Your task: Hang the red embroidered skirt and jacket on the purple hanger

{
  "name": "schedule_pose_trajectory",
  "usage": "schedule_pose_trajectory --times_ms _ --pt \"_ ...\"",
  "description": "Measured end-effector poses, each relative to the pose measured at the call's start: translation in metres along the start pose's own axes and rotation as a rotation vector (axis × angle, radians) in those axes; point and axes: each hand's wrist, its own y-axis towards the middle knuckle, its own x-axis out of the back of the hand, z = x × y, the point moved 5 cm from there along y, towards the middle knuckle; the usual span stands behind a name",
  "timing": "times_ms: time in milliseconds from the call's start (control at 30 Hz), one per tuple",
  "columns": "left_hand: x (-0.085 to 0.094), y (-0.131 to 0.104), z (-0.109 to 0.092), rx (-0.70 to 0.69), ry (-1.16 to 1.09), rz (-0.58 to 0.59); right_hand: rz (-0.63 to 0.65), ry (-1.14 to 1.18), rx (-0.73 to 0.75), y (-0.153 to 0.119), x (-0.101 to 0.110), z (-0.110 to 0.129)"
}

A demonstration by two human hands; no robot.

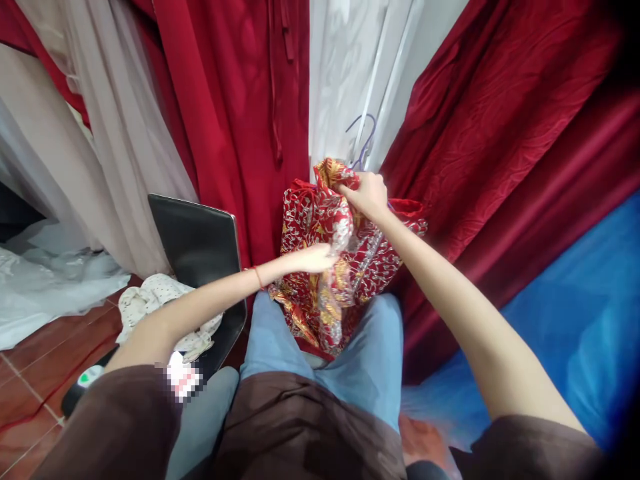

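A red garment (300, 227) with gold and silver patterns hangs in front of my knees, its lower part between my legs. Behind its top rises the hook of a purple hanger (370, 133). My right hand (367, 193) pinches the upper end of a bunched strip (333, 207) of the same patterned cloth. Lower down, my left hand (317, 258) is against that strip, blurred, its fingers partly hidden by the cloth.
To the left stands a black chair (200, 233) with white dotted cloth (150, 297) on it. Red curtain-like fabric (225, 133) hangs around, with pale fabric (115, 133) at left and blue cloth (575, 320) at right. White tulle (45, 287) lies at far left.
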Motion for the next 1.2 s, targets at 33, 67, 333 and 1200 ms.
schedule_pose_trajectory --times_ms 33,67,333,1200 --pt "0.015 -0.01 0.009 0.054 -0.048 0.023 0.05 -0.006 0.013 -0.001 0.001 -0.011" --pt "0.031 -0.021 0.018 0.116 -0.098 0.03 0.117 -0.005 0.021 -0.002 0.001 -0.023" --pt "0.177 -0.079 0.097 0.651 0.155 -0.514 0.821 -0.071 0.158 -0.019 -0.027 -0.027" --pt "0.227 0.034 0.12 0.191 0.262 -0.291 0.29 0.274 0.768 -0.007 -0.029 0.07"
